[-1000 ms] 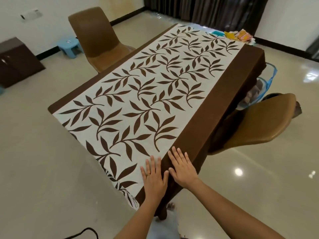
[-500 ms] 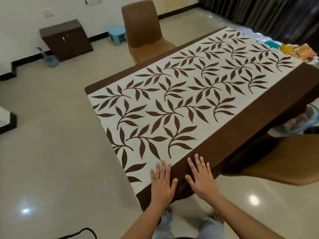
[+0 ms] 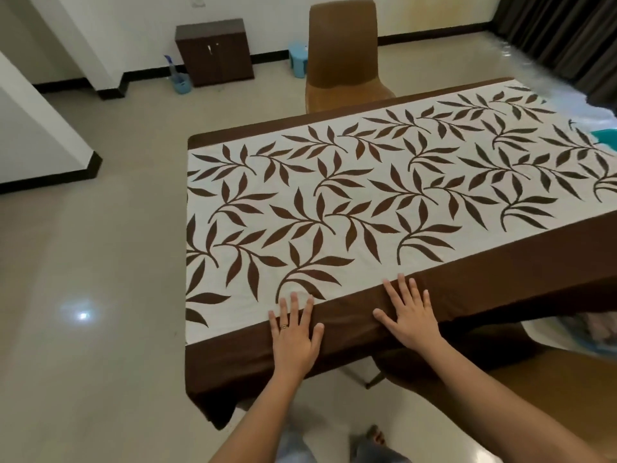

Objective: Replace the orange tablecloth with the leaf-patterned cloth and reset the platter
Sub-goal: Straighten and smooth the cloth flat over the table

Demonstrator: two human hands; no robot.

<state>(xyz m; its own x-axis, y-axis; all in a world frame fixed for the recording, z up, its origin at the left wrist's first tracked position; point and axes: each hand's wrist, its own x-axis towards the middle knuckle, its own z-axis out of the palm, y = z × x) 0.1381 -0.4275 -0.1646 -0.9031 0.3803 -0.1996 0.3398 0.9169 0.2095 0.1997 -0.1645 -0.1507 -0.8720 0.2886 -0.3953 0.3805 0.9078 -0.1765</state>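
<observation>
The leaf-patterned cloth (image 3: 367,202), white with brown leaves and a wide brown border, lies spread flat over the whole table. My left hand (image 3: 295,335) presses flat on the near brown border, fingers straight and spread, a ring on one finger. My right hand (image 3: 410,315) lies flat on the same border to the right, a hand's width away, fingertips touching the white panel's edge. No orange cloth and no platter show in this view.
A brown chair (image 3: 344,55) stands at the table's far side, another brown chair (image 3: 547,382) at the near right. A dark cabinet (image 3: 213,50), a blue stool (image 3: 297,56) and a small blue bucket (image 3: 182,85) sit by the wall. Dark curtains (image 3: 564,35) hang at the far right.
The view has swung left. My hands have slid apart along the near border, the right one going further right; both stay flat on the cloth.
</observation>
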